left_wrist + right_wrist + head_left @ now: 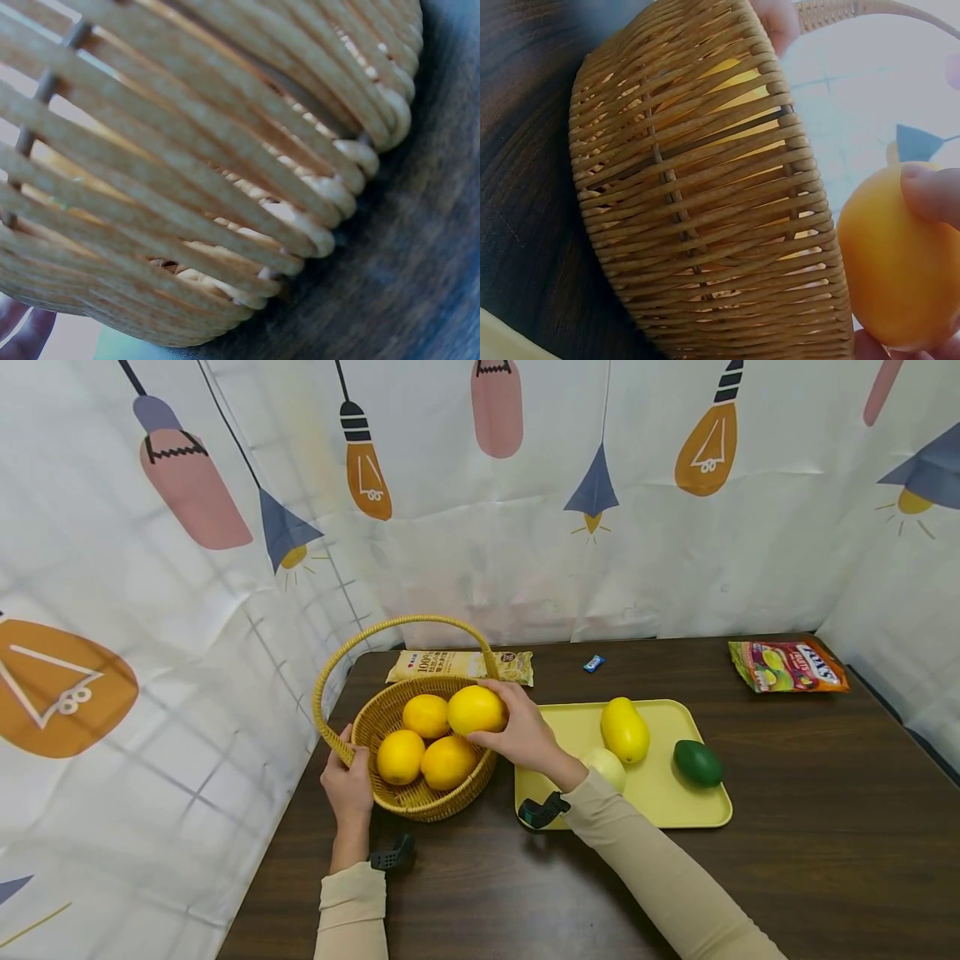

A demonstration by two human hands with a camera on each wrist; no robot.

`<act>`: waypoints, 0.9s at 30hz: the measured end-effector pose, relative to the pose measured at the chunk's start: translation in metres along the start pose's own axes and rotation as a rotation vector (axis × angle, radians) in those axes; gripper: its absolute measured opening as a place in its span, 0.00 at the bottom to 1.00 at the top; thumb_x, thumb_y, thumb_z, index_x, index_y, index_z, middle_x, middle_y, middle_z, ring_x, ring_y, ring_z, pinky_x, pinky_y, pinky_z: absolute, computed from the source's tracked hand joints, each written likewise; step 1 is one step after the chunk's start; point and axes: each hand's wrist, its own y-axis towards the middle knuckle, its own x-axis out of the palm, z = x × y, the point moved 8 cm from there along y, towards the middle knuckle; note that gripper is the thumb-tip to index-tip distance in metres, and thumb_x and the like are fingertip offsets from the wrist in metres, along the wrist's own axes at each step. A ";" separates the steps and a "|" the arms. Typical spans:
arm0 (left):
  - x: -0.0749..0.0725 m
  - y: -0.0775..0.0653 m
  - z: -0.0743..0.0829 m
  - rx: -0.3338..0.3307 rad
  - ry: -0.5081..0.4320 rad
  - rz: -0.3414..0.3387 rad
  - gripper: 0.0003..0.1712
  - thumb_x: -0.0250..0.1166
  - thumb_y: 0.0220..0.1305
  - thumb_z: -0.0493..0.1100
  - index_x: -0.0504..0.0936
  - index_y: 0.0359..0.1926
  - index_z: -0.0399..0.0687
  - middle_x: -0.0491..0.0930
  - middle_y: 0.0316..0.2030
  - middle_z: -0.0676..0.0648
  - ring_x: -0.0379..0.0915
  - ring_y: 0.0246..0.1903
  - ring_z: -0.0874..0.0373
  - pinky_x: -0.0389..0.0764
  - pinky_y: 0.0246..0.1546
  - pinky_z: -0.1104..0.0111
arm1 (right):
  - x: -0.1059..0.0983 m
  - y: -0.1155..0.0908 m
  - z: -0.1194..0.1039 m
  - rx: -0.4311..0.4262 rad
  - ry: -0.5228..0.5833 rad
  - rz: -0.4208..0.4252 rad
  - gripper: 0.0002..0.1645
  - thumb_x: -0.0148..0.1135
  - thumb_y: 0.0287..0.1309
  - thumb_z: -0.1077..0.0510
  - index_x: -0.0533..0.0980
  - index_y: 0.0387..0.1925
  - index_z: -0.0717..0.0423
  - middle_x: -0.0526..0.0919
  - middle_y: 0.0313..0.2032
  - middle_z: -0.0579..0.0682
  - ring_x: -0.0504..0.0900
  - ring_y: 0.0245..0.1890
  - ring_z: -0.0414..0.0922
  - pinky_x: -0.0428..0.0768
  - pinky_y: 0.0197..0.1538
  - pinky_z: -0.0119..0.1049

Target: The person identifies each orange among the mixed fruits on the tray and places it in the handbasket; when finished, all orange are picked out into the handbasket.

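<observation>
My left hand [349, 782] grips the left side of a woven basket [427, 812], where its arched handle [397, 622] meets the rim. Several orange-yellow fruits, like oranges or lemons, lie inside, among them one fruit [400, 757] near the left wall. At the right rim my right hand [525, 733] holds a round yellow fruit [477, 709] between thumb and fingers. The right wrist view has this fruit [900, 262] just beyond the rim, the thumb on its upper side. Only the basket's woven wall [187, 180] and a bit of fingers at the corner fill the left wrist view.
Right of the basket, a yellow tray [660, 810] bears a pear-shaped yellow fruit [625, 730], a pale round fruit [604, 767] partly behind the right arm, and a dark green avocado-like fruit [697, 763]. Farther back lie a yellow packet [517, 667], a small blue wrapper [593, 663] and a colourful snack bag [787, 667].
</observation>
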 end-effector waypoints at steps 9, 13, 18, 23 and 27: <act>-0.001 0.001 0.000 0.003 0.006 0.009 0.24 0.55 0.68 0.42 0.76 0.65 0.54 0.78 0.59 0.43 0.75 0.56 0.49 0.74 0.48 0.72 | 0.010 0.010 -0.004 -0.022 -0.022 -0.042 0.48 0.76 0.48 0.48 0.65 0.70 0.46 0.70 0.59 0.50 0.74 0.52 0.49 0.77 0.51 0.47; -0.001 -0.001 -0.004 -0.007 0.013 0.012 0.24 0.54 0.69 0.43 0.76 0.65 0.53 0.77 0.59 0.42 0.74 0.57 0.49 0.73 0.46 0.74 | 0.017 0.014 -0.003 -0.017 -0.045 -0.059 0.48 0.76 0.48 0.49 0.66 0.69 0.48 0.70 0.60 0.51 0.76 0.52 0.49 0.78 0.50 0.46; 0.000 -0.004 -0.007 -0.004 0.004 0.009 0.24 0.54 0.69 0.43 0.76 0.65 0.50 0.77 0.59 0.41 0.74 0.57 0.49 0.71 0.43 0.79 | 0.024 0.018 -0.003 0.012 -0.053 -0.081 0.47 0.76 0.48 0.49 0.65 0.69 0.48 0.69 0.62 0.52 0.75 0.53 0.50 0.78 0.50 0.46; 0.001 -0.002 -0.004 0.009 -0.004 0.010 0.24 0.54 0.69 0.43 0.76 0.65 0.51 0.77 0.59 0.41 0.74 0.57 0.48 0.71 0.42 0.81 | 0.028 0.024 -0.003 0.030 -0.083 -0.120 0.47 0.75 0.49 0.49 0.65 0.69 0.48 0.68 0.65 0.53 0.74 0.56 0.52 0.76 0.54 0.47; 0.002 -0.001 -0.001 0.013 -0.010 0.006 0.24 0.54 0.69 0.43 0.76 0.65 0.53 0.77 0.59 0.41 0.74 0.57 0.48 0.71 0.41 0.82 | 0.031 0.029 -0.001 0.049 -0.127 -0.162 0.47 0.75 0.49 0.48 0.65 0.70 0.49 0.66 0.67 0.53 0.71 0.60 0.53 0.73 0.57 0.49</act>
